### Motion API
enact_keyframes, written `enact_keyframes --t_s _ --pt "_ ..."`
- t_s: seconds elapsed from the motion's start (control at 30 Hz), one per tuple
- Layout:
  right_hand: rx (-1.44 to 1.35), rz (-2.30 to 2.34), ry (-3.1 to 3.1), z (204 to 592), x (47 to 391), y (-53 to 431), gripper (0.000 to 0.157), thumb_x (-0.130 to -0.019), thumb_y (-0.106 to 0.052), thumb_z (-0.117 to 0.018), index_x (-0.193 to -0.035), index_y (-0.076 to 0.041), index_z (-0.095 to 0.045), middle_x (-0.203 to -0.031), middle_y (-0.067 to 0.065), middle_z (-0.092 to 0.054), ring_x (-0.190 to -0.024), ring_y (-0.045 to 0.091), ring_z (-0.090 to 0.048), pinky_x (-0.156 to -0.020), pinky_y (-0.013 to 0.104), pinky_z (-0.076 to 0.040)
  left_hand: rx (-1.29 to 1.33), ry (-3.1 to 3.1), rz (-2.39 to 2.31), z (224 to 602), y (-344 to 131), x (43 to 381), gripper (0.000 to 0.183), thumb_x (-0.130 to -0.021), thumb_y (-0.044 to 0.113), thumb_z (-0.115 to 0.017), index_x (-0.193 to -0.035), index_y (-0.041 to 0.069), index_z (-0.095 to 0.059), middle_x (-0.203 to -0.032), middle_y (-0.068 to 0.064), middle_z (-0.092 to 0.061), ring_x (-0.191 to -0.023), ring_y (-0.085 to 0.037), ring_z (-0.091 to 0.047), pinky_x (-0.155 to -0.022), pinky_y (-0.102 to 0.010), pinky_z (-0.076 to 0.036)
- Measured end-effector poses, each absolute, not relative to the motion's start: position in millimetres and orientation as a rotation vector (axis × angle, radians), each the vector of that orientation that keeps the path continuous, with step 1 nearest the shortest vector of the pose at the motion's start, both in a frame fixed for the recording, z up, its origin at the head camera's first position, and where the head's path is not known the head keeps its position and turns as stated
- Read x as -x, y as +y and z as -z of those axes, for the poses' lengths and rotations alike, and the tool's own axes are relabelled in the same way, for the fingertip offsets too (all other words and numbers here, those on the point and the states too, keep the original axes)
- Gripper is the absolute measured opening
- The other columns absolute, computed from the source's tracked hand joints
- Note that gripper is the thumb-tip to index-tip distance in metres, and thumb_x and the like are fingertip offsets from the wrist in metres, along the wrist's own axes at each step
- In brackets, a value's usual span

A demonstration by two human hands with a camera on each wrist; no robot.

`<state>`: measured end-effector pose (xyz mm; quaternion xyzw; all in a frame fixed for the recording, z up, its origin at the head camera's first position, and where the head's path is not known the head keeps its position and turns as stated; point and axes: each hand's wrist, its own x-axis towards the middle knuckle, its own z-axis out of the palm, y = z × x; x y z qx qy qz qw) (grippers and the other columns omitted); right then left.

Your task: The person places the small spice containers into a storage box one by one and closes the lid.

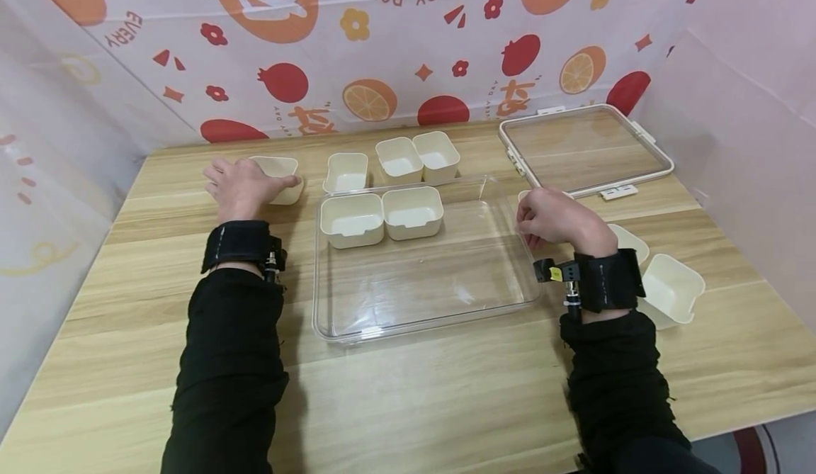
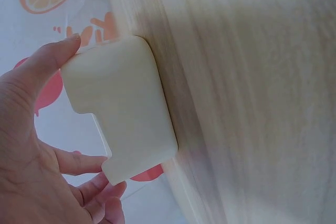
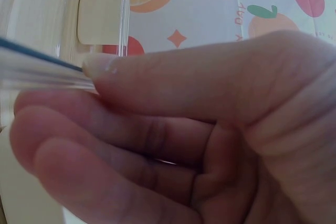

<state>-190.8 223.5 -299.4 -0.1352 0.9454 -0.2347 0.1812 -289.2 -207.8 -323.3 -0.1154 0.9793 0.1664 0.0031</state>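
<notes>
My left hand (image 1: 242, 183) grips a small cream plastic box (image 2: 121, 108) at the table's back left. In the left wrist view, the thumb is on one end and the fingers are at the other, beside the notch in its rim. My right hand (image 1: 561, 215) pinches the right rim of a large clear plastic bin (image 1: 421, 322) between thumb and fingers, the other fingers curled below. Inside the bin, two cream boxes, a left one (image 1: 352, 229) and a right one (image 1: 413, 222), stand side by side along the back wall.
Behind the bin stand three more cream boxes, one apart (image 1: 347, 173) and a touching pair (image 1: 417, 161). A clear lid (image 1: 586, 151) with white clips lies at the back right. More cream boxes, one tilted (image 1: 672, 290), sit around my right wrist. Printed cloth (image 1: 395, 42) hangs behind the table.
</notes>
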Motion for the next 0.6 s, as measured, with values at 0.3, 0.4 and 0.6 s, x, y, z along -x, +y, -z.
enact_keyframes --t_s 0.3,0.4,0.6 --pt "0.377 0.664 2.667 297.8 190.3 223.8 0.009 -0.086 -0.003 -0.055 -0.081 0.002 -0.059 -0.065 0.008 -0.061 -0.057 0.016 -0.058 -0.056 0.033 -0.05 0.411 3.039 -0.532 324.0 -208.2 289.1 0.091 -0.067 0.072 -0.055 -0.099 -0.012 -0.042 -0.109 -0.033 -0.022 -0.105 -0.045 -0.017 -0.085 -0.056 -0.025" --pt "0.374 0.663 2.664 298.3 190.0 223.5 0.009 -0.086 -0.003 -0.055 -0.081 0.002 -0.059 -0.065 0.008 -0.061 -0.057 0.016 -0.058 -0.056 0.033 -0.05 0.402 3.028 -0.525 324.8 -209.2 288.0 0.105 -0.065 0.076 -0.052 -0.118 -0.013 -0.032 -0.11 -0.035 -0.021 -0.105 -0.046 -0.017 -0.086 -0.057 -0.025" --pt "0.373 0.666 2.659 298.5 190.9 223.1 0.009 -0.086 -0.004 -0.055 -0.081 0.002 -0.06 -0.065 0.008 -0.061 -0.057 0.015 -0.058 -0.056 0.032 -0.051 0.371 3.02 -0.494 323.5 -210.7 288.0 0.111 -0.066 0.078 -0.048 -0.133 -0.006 -0.022 -0.112 -0.038 -0.019 -0.105 -0.048 -0.015 -0.087 -0.059 -0.024"
